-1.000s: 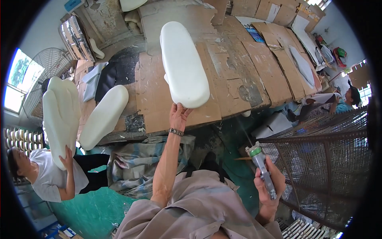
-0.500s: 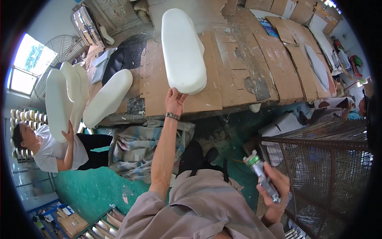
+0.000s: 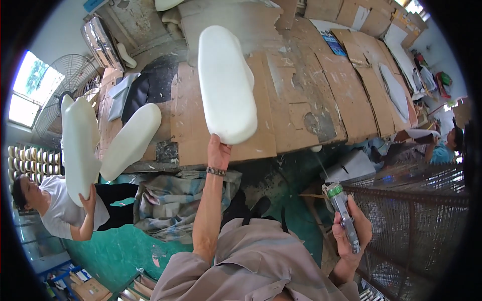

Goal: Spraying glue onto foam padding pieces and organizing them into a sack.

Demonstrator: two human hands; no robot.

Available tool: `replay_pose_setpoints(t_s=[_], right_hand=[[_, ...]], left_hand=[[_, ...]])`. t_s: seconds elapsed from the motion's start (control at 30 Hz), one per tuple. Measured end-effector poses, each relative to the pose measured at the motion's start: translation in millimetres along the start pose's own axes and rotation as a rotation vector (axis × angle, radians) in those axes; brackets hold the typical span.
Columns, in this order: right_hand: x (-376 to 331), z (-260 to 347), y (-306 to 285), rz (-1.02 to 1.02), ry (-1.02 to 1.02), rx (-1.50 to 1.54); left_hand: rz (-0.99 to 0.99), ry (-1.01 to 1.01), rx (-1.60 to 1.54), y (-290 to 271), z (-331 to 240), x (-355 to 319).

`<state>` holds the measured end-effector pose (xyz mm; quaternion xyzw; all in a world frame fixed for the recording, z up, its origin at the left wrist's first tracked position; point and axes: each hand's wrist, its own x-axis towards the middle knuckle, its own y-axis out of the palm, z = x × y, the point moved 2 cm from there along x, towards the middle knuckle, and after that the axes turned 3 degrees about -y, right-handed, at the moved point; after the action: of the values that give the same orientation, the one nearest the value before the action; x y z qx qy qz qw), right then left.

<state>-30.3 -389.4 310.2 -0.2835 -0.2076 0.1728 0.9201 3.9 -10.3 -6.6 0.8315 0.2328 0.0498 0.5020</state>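
Note:
My left hand (image 3: pixel 219 152) grips the near end of a long, white, rounded foam pad (image 3: pixel 227 83), thumb on top at its rim. The pad extends away from me over the cardboard-covered workbench (image 3: pixel 291 128). Off to the right, well apart from the pad, my right hand (image 3: pixel 354 228) is closed around a metal spray gun (image 3: pixel 344 210) with a green ring near its nozzle end. The nozzle points away from me. A second pale foam pad (image 3: pixel 131 143) leans at the bench's left edge.
At left a co-worker in a white shirt (image 3: pixel 75 213) holds more foam pads (image 3: pixel 78 145). A grey-blue cloth heap (image 3: pixel 175 198) lies below the bench. A rusty mesh rack (image 3: pixel 411 231) stands at right, with another person (image 3: pixel 444 143) beyond it. A wire fan (image 3: pixel 70 85) stands far left.
My view has tilted, so the scene sits lower. The foam pad has come slightly nearer. My right hand has shifted the spray gun right and forward. The co-worker's pads have moved closer together.

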Motion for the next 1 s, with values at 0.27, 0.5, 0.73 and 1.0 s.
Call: replay_pose_setpoints(t_s=[0.27,0.5,0.73,1.0], right_hand=[[59.2,19.1,39.7,-0.011,-0.057,0.105],[99.8,23.2,83.3,0.179,0.091,0.181],[131.0,29.9,115.5,0.208,0.057,0.101],[142.5,34.3,119.8,0.160,0.075,0.081]], left_hand=[[-0.044,0.075,-0.203,57.9,-40.3,14.5],[0.069,0.241,-0.263,43.1,-119.3,87.8],[-0.325,0.467,-0.158,-105.7,-226.9,240.2],[-0.649,0.289,0.010,-219.2,-240.4,290.9]])
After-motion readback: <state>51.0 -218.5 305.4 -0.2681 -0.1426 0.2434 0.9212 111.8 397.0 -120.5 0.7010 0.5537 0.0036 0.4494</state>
